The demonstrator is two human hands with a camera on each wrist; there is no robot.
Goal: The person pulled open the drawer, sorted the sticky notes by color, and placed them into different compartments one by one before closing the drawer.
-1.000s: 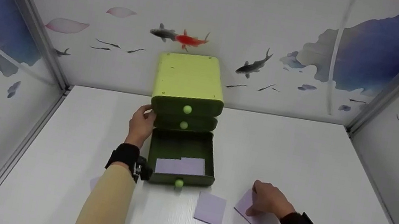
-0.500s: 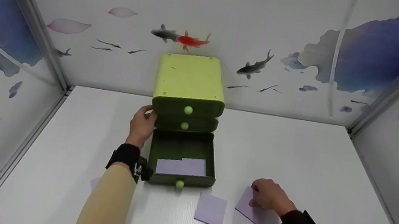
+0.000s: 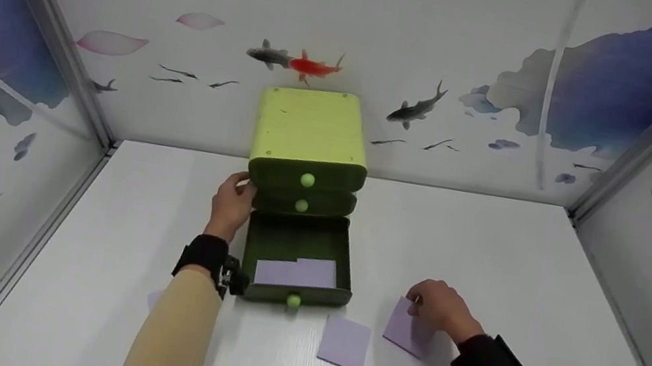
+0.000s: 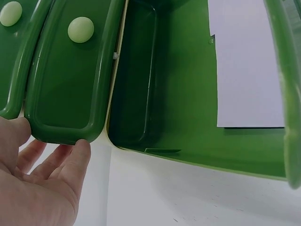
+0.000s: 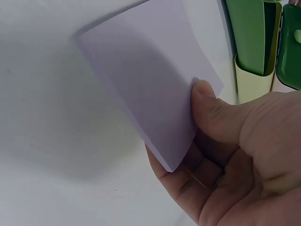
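Observation:
A light purple sticky note pad (image 5: pixel 141 70) is pinched by my right hand (image 3: pixel 441 310), thumb on one face and fingers behind it. In the head view it stands tilted over the table, right of the drawers. My left hand (image 3: pixel 232 203) holds the left end of the middle drawer (image 4: pixel 66 89) of a green drawer cabinet (image 3: pixel 312 130), thumb and fingertips against its rounded edge. The bottom drawer (image 3: pixel 297 231) is pulled out, with purple note pads (image 3: pixel 315 273) lying side by side near its front.
Another purple pad (image 3: pixel 343 344) lies flat on the white table (image 3: pixel 488 252) in front of the drawer. Left of it, a purple corner (image 3: pixel 153 298) shows from behind the left forearm. Fish-patterned walls (image 3: pixel 182 84) enclose the back and sides.
My right hand has moved slightly away from me, and the pad in it has turned and tipped up from the table. The left hand has kept its place on the cabinet.

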